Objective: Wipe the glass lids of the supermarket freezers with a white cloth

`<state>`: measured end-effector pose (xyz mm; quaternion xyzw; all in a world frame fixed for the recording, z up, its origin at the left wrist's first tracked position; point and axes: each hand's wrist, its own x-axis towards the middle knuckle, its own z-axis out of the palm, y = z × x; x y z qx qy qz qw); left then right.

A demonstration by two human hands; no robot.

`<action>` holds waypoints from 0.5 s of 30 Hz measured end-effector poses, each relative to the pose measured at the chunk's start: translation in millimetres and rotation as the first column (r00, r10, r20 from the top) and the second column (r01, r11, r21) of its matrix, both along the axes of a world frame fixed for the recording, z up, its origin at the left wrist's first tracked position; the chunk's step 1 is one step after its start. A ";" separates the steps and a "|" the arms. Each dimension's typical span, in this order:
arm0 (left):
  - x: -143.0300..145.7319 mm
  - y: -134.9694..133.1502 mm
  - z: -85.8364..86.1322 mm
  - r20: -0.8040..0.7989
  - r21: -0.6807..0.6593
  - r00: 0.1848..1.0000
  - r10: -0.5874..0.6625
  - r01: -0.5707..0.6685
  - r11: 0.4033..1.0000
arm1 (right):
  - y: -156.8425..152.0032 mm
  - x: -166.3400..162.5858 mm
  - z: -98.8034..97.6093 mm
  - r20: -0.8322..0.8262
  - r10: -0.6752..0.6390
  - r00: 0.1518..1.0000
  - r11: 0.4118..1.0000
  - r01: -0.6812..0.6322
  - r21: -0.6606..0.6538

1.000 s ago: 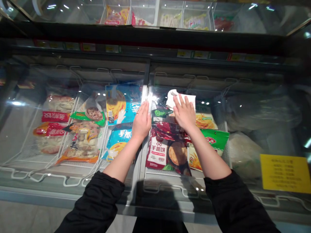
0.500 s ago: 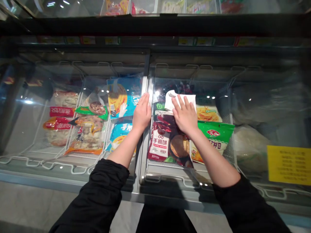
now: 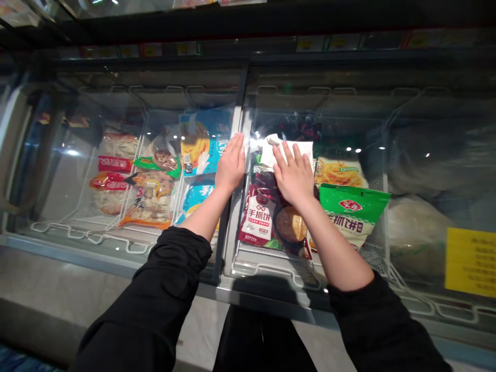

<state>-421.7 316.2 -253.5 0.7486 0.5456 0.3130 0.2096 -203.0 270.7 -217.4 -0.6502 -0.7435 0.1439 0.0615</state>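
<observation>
My left hand [image 3: 231, 163] rests with outstretched fingers on the metal frame [image 3: 241, 116] where the two glass lids of a chest freezer meet. To its right, my right hand [image 3: 295, 173] lies flat with fingers spread over a white cloth or paper towel [image 3: 271, 151], pressing it on the right glass lid [image 3: 349, 103]. Below the glass lies a dark red food bag [image 3: 258, 219], partly hidden by my right forearm. A green and white bag [image 3: 356, 206] sits just right of that forearm.
Under the left lid are blue bags [image 3: 209, 142], an orange-edged bag [image 3: 149, 199] and red-labelled bags [image 3: 115, 164] in wire baskets. A yellow notice [image 3: 470, 261] is at the right. Price tags [image 3: 344, 42] line the shelf edge behind.
The view has tilted, so the freezer appears slightly rotated and higher. Both hands keep nearly the same places on the frame and the white cloth or paper towel.
</observation>
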 end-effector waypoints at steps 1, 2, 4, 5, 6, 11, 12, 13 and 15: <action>0.1 0.2 -0.3 -0.005 0.012 1.000 0.004 -0.004 1.000 | -16.9 -4.9 1.3 0.001 0.001 1.000 1.000 -0.001 -0.003; 0.1 0.3 -0.6 -0.010 0.024 1.000 0.008 -0.008 1.000 | -32.0 -11.5 2.7 0.004 0.006 1.000 1.000 -0.006 -0.008; 0.0 0.2 -0.9 -0.019 0.039 1.000 0.014 -0.013 0.999 | -51.2 -26.5 5.4 0.013 0.008 1.000 1.000 -0.007 -0.018; -0.2 0.1 -0.8 -0.021 0.039 1.000 0.014 -0.013 0.999 | -53.9 -33.1 6.2 0.015 0.013 1.000 1.000 -0.013 -0.021; -0.4 0.1 -0.8 -0.020 0.036 1.000 0.011 -0.011 0.999 | -51.9 -38.3 6.5 0.015 0.025 1.000 0.999 -0.024 -0.023; -2.0 1.0 -1.7 0.005 0.044 1.000 -0.003 0.003 0.999 | -0.3 -35.4 -0.3 -0.014 0.116 0.993 0.993 -0.115 0.034; -2.2 1.4 -2.2 0.011 0.051 1.000 -0.005 0.004 0.999 | 8.3 -31.2 -2.4 -0.017 0.111 0.994 0.993 -0.110 0.048; -2.4 1.7 -2.7 0.018 0.055 1.000 -0.006 0.005 0.998 | 13.1 -27.3 -4.1 -0.018 0.093 0.996 0.994 -0.092 0.060; -2.4 2.0 -3.4 0.034 0.056 0.999 -0.005 0.003 0.998 | 8.7 -22.2 -5.8 -0.016 0.042 0.999 0.997 -0.040 0.071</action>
